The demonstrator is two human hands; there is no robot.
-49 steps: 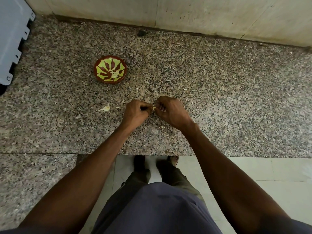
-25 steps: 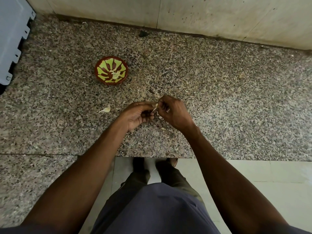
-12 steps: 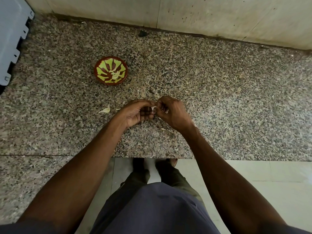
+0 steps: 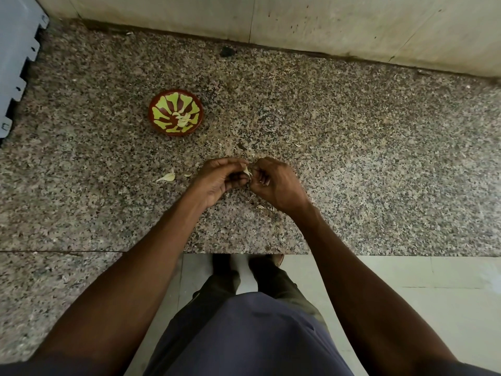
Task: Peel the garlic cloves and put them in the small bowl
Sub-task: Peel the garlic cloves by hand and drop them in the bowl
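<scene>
My left hand (image 4: 221, 177) and my right hand (image 4: 275, 183) meet over the speckled granite counter (image 4: 379, 172), both pinching one pale garlic clove (image 4: 247, 171) between their fingertips. Most of the clove is hidden by my fingers. The small red bowl with a green leaf pattern (image 4: 162, 115) stands up and to the left of my hands and holds several peeled cloves (image 4: 182, 119). Another garlic clove (image 4: 167, 177) lies on the counter just left of my left hand.
Scraps of garlic skin (image 4: 260, 207) lie scattered around my hands. A grey plastic crate (image 4: 16, 50) stands at the far left edge. A tiled wall (image 4: 352, 23) closes the back. The counter's front edge (image 4: 244, 252) runs just below my forearms.
Both hands stay together at the same spot, working the clove with small finger movements. The bowl and the loose clove have not moved.
</scene>
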